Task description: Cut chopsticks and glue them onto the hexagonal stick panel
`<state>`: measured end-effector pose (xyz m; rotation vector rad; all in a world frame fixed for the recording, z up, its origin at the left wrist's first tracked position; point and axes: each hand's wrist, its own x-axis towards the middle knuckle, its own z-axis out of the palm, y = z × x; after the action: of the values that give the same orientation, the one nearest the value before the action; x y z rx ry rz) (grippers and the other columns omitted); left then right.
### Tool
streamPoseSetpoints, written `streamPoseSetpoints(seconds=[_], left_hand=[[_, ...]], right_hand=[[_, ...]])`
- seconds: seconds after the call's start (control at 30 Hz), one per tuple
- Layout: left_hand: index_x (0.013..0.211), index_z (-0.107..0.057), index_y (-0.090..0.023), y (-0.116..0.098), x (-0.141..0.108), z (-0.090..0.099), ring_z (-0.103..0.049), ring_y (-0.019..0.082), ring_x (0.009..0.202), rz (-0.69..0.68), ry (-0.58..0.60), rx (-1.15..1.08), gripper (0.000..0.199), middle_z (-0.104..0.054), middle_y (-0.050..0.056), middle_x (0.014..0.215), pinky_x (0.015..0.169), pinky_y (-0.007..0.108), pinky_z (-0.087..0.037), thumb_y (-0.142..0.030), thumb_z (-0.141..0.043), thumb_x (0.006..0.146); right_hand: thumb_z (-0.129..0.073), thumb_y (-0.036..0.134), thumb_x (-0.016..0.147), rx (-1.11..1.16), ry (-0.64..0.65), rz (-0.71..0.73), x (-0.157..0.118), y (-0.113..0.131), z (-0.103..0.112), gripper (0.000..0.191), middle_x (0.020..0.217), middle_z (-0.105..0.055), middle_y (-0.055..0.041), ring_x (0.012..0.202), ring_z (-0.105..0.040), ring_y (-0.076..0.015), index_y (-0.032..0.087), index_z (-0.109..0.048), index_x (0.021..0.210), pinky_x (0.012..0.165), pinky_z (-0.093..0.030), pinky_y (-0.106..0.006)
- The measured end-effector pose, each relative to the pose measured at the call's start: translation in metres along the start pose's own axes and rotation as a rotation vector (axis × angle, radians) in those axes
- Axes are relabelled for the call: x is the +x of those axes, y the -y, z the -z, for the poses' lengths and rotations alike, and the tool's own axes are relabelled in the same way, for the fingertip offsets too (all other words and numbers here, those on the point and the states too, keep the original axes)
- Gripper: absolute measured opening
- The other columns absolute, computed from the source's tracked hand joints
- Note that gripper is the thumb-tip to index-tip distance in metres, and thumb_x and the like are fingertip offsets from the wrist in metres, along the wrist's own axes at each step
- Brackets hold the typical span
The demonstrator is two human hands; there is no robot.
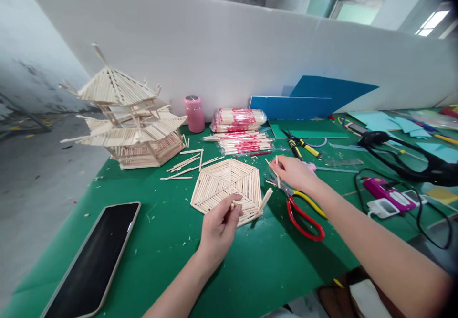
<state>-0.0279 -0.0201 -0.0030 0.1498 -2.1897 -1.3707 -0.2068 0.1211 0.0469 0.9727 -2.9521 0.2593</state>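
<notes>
Hexagonal panel of pale wooden sticks [231, 183], one: flat on the green worktop [161, 251], between the hands; roughly even across, no clear long axis; one corner points away from the wearer. Short pale stick pair [265, 200], rising at a slant from its near right corner.

Left hand [222, 220]: over the panel's near edge, thumb and fingers pinched together on a small pale piece, mostly hidden.

Right hand [295, 172]: fingers pinching a thin pale stick [278, 177], its long axis running up-and-down in view, near red-and-yellow-handled pliers [287, 190].

Step, as judged: handling small pieces beside the panel. Next move calls for a steady pinch and careful alignment.
</notes>
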Motion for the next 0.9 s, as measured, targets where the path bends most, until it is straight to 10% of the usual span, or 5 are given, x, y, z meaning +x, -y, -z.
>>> streamPoseSetpoints(seconds=[0.43,0.63,0.9], left_hand=[[0.114,-0.043,-0.017,0.001,-0.002,0.001,-0.049,0.007,0.049,-0.058,0.017,0.070,0.033,-0.061,0.000,0.066,0.047,0.018,-0.040,-0.020,-0.041,0.082],[0.129,-0.017,-0.022,0.003,-0.004,0.014,-0.040,0.006,0.048,0.001,0.090,0.151,0.068,-0.056,0.008,0.105,0.049,0.021,-0.042,-0.027,-0.056,0.073],[0.119,-0.039,-0.017,0.020,-0.028,0.061,-0.041,0.025,0.111,-0.147,0.311,0.691,0.044,-0.043,0.013,0.124,0.091,0.042,-0.036,-0.031,-0.048,0.078]], right_hand=[[-0.041,0.038,0.084,-0.251,0.185,-0.073,0.017,-0.024,-0.021,0.029,0.091,-0.060,-0.0058,0.079,-0.057,-0.0167,0.015,-0.054,0.096,0.069,-0.044,-0.034],[-0.046,0.048,0.076,-0.197,0.173,-0.060,0.015,-0.034,-0.020,0.036,0.083,-0.064,-0.0076,0.077,-0.059,-0.0251,0.019,-0.057,0.095,0.062,-0.043,-0.037],[-0.030,0.035,0.086,0.072,0.002,0.064,-0.066,-0.015,-0.024,0.033,0.092,-0.059,-0.0057,0.073,-0.057,-0.0156,0.020,-0.044,0.111,0.063,-0.044,-0.026]])
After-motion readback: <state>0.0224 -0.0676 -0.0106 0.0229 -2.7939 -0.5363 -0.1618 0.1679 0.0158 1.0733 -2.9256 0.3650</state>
